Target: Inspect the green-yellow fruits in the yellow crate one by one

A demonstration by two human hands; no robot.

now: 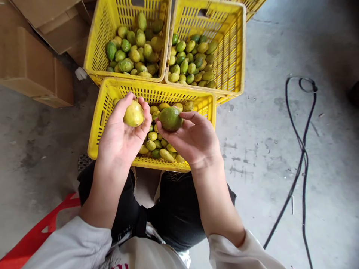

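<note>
My left hand (119, 136) is palm up over the nearest yellow crate (97, 123), fingers curled round a yellow-green fruit (134, 114). My right hand (190, 140) is beside it, also palm up, gripping a darker green fruit (170, 118) with the fingertips. Both hands hover above the crate, which holds several small yellow and green fruits (157, 145). My knees in dark trousers are just below the crate.
Two more yellow crates, a left crate (97, 63) and a right crate (238, 56), stand behind with several green and yellow fruits. Cardboard boxes (33, 63) sit at the left. A black cable (304, 149) runs over the concrete floor on the right. Something red (36, 233) lies at lower left.
</note>
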